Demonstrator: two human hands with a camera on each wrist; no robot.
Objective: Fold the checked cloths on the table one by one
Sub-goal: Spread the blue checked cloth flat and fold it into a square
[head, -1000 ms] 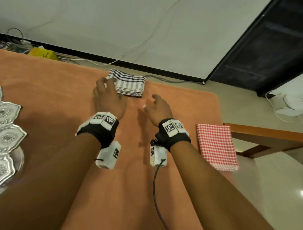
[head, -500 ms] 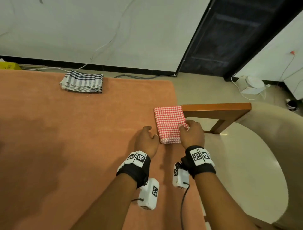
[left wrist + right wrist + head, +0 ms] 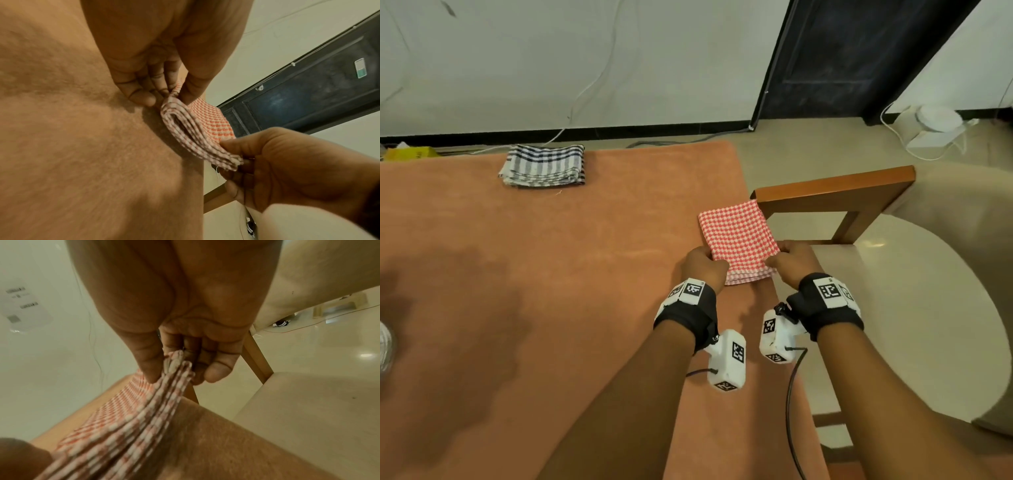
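Observation:
A folded red-and-white checked cloth (image 3: 738,236) lies at the right edge of the orange table (image 3: 551,274), its near edge raised. My left hand (image 3: 703,265) pinches the cloth's near left corner, thumb on top, as the left wrist view shows (image 3: 174,92). My right hand (image 3: 792,260) pinches the near right corner (image 3: 174,368). The stacked layers of the red checked cloth (image 3: 197,139) show between the two hands. A folded black-and-white checked cloth (image 3: 544,165) rests at the table's far edge.
A wooden chair (image 3: 835,192) with a cream seat stands right beside the table's right edge. A yellow box (image 3: 410,153) sits at the far left. A dark door (image 3: 859,58) and a white device (image 3: 935,126) with cables are beyond, on the floor.
Both hands left the black-and-white cloth, moved right to the red checked cloth, took hold of its near corners and raised that edge. My head turned right.

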